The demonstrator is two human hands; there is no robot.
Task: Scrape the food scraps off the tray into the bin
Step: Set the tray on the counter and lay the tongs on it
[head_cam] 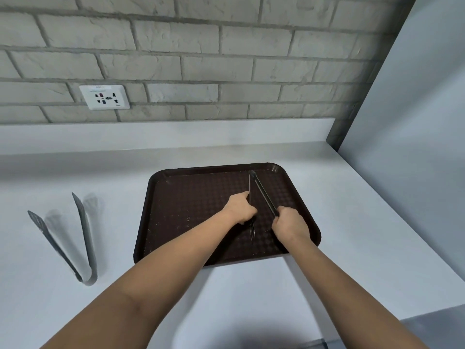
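both bare forearms enter from the bottom edge and reach forward over the white counter [352, 197] to a dark brown tray [201, 210]. tray lies flat on the counter, its near edge just at or slightly past the counter's front edge, right of centre in view. textured surface carries small pale specks, densest toward the left and near-left side.

left hand [240, 209]: fingers curled round a fork [251, 229]; tines point back toward the camera and show below the hand, handle runs away up the tray. grip clamped on the fork.

right hand [290, 224]: fingers curled round the near end of a dark slim utensil [263, 191], which runs diagonally up and left across the tray. grip clamped on it. type of utensil cannot be told. its far tip meets the far end of the fork handle near the tray's back rim, the two forming a narrow v.

left of the tray, well apart from it: grey metal tongs [85, 248] lying on the counter, arms spread, hinge end nearest the camera; edges motion-blurred.

behind: grey brick wall with a white socket plate [104, 96] above the counter upstand. plain pale panel [415, 109] on the right.
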